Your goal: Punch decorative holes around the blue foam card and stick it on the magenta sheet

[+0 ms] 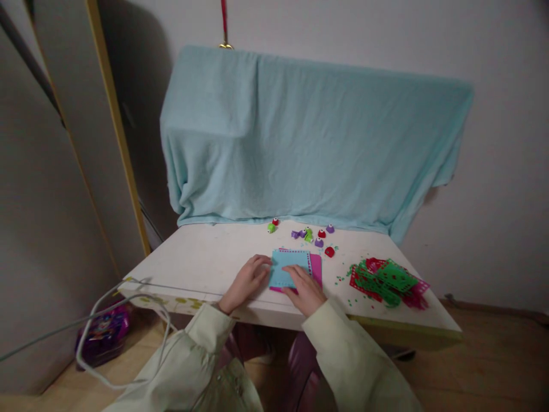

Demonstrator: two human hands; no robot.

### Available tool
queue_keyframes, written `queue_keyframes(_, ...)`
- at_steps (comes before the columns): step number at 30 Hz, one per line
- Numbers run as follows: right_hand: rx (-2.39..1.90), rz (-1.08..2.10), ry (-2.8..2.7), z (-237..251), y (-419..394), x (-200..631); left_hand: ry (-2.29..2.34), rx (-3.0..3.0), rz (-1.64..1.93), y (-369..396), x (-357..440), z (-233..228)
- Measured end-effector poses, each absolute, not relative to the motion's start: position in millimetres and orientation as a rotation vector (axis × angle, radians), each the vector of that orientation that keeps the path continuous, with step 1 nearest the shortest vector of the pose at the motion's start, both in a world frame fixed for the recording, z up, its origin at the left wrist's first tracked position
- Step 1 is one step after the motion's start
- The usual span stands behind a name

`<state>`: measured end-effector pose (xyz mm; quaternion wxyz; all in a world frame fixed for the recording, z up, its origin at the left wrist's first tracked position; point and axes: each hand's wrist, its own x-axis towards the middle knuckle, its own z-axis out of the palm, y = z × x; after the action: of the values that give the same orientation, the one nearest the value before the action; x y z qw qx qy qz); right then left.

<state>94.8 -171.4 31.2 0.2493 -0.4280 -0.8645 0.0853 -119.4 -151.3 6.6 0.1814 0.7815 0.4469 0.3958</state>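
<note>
Two hands sit low in the middle of the frame, both on the same little stack of paper. The left hand (249, 278) lies flat with fingers loosely spread, fingertips touching the left edge of the blue sheet (289, 268). The right hand (305, 289) rests on the sheet's lower right part, fingers slightly curled and pressing down, not gripping anything as far as I can see. The blue sheet has a punched dotted border and lies on top of a pink sheet (316, 269) that peeks out along the right side. Both sit near the front edge of the white desk (206, 257).

Just above the sheets there's a scatter of small craft punches (315, 234) in red, purple and green. Off to the right of centre lies a messy pile of green and red punched sheets (388, 281) with tiny bits around it. A light blue cloth (300, 137) drapes over something behind the desk, filling the upper middle.
</note>
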Motion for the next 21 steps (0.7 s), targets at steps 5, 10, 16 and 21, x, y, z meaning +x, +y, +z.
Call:
queue_keyframes(5,-1.192,0.367,-2.355,16,-154,79,1.211,2.163,1.131,-140,-117,-6)
queue_keyframes(10,-1.207,0.448,-2.301,12,-157,90,1.194,2.209,1.065,-145,-116,-7)
queue_keyframes(16,-1.21,0.37,-2.265,9,-155,103,1.211,2.243,1.04,-140,-111,-6)
queue_keyframes(21,-1.181,0.396,-2.235,2,-149,102,1.219,2.2,1.034,-127,-109,-6)
